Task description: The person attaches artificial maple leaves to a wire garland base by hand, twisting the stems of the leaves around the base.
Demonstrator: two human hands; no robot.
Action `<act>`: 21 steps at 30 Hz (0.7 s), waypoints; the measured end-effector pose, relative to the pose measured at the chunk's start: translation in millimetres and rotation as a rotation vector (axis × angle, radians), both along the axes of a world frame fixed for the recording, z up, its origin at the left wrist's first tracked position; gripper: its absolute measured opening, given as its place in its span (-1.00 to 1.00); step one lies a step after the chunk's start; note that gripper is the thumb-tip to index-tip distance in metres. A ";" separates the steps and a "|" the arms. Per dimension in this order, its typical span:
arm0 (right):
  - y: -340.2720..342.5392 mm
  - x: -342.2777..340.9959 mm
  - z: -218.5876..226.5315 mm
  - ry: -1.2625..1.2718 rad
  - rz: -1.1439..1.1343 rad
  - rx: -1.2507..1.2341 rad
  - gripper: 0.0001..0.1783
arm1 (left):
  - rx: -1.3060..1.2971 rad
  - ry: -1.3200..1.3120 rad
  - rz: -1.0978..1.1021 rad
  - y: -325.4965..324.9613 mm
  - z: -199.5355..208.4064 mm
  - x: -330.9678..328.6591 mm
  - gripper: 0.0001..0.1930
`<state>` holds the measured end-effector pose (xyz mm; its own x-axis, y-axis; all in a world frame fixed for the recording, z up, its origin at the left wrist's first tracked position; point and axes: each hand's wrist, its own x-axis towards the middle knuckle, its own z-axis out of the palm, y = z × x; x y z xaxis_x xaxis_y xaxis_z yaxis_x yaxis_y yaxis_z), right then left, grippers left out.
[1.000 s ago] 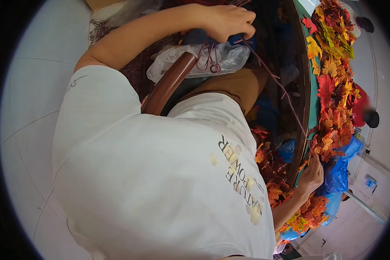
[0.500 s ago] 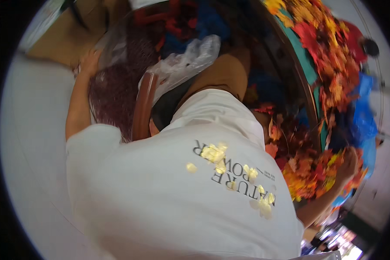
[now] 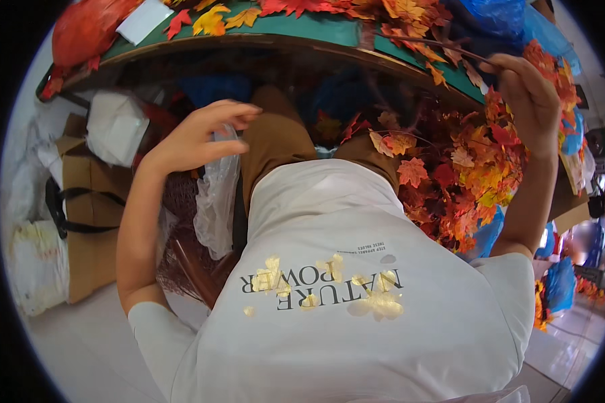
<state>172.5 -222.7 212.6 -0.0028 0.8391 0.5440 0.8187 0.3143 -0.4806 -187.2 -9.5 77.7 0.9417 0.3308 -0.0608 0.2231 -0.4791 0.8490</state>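
My right hand [image 3: 532, 104] is raised at the right over the table edge, fingers pinched on the end of a thin brown stem [image 3: 454, 48]. The stem reaches left over the tabletop among orange and yellow artificial maple leaves [image 3: 413, 15]. Below that hand hangs a thick heap of red, orange and yellow artificial maple leaves [image 3: 480, 158]. My left hand [image 3: 198, 134] hovers above my lap at the left, thumb and fingers apart, holding nothing. Beneath it a clear plastic bag [image 3: 216, 201] droops beside my leg.
The curved green table [image 3: 296, 27] runs across the front. A red plastic bag [image 3: 91, 30] and a white card [image 3: 143, 21] lie at its left end. A cardboard box [image 3: 94, 195] with a black strap stands on the left floor. Blue bags [image 3: 497, 17] are at the far right.
My body has turned from the left to face the table. My left hand has come up from beside the box to over my lap. My right hand has risen from the leaf heap to the stem.
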 end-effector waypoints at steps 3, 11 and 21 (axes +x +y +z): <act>8.7 7.5 -6.1 -0.273 0.002 -0.040 -0.77 | 0.053 0.124 -0.317 -11.5 8.5 92.1 -0.51; 7.3 24.2 -9.7 0.029 0.280 -0.273 -0.79 | -0.730 -0.045 -0.146 -14.7 -74.4 191.9 -0.64; 16.9 49.6 -146.0 0.631 0.575 -0.940 -0.33 | 0.782 -0.823 -0.137 -51.4 -29.9 161.2 -0.66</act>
<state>222.2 -205.8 66.7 -0.4519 0.8649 -0.2184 0.2264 -0.1256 -0.9659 -26.0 -60.9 47.8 0.6314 -0.1021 0.7687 -0.3579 -0.9178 0.1721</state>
